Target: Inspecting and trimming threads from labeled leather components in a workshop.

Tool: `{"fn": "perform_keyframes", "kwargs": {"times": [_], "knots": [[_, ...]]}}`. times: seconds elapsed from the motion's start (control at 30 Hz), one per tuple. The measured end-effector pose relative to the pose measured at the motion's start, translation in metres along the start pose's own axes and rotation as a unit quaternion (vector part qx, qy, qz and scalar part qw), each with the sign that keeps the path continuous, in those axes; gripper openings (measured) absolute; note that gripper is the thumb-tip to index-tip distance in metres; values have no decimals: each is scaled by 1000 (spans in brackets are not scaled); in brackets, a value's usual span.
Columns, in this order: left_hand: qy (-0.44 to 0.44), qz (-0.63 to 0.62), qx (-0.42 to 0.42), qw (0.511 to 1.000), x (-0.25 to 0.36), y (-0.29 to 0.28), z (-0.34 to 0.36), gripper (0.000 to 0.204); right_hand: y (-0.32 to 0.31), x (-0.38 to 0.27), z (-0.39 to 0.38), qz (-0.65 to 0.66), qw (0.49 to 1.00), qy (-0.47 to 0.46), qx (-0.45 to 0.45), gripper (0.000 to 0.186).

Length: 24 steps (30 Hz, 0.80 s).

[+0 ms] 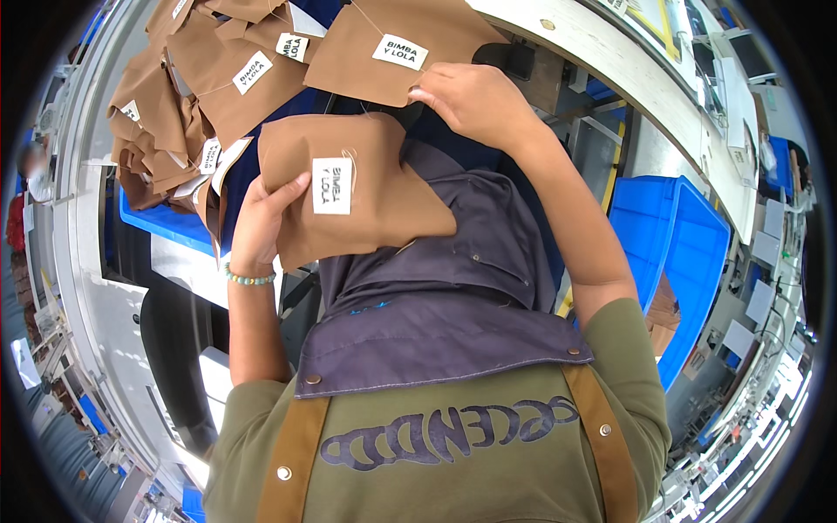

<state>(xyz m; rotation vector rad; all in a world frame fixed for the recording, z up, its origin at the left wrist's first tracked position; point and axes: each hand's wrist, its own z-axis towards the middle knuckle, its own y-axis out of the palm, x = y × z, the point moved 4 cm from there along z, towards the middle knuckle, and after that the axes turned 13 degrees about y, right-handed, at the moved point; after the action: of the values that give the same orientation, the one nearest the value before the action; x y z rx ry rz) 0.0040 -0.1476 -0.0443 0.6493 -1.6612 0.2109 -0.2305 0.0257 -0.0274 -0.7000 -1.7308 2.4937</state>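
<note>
My left hand [266, 213] is closed on a brown leather-like piece [384, 148], its thumb on top beside a sewn white label [331, 200]. This piece lies tilted over my dark apron [453, 327], and loose pale thread loops by the label. Up and to the right, my right hand [471, 105] pinches the lower corner of a second brown piece [453, 35], which also bears a white label [399, 52]. The fingertips partly hide that corner. Fine threads run between several pieces. To the left, a heap of similar labelled pieces [153, 144] lies folded and overlapping.
Beneath the heap shows the rim of a blue bin [166, 222]. A second blue bin [649, 205] stands by my right elbow, with brown pieces [664, 314] inside. A pale worktable edge [602, 65] runs across the upper right. A black chair-like shape [170, 349] is at my left.
</note>
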Motion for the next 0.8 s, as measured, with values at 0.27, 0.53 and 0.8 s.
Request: {"fn": "perform_keyframes", "kwargs": {"times": [0.27,0.53,0.8], "knots": [[2,-300,122,946,-55,46,17,36,-7,-84,-57,165,982,58,-74,21],[30,-107,63,992,-42,87,11,30,8,-90,-51,277,943,62,-176,27],[-13,8,-78,997,1,35,-5,32,3,-11,20,383,910,130,-95,31]]}}
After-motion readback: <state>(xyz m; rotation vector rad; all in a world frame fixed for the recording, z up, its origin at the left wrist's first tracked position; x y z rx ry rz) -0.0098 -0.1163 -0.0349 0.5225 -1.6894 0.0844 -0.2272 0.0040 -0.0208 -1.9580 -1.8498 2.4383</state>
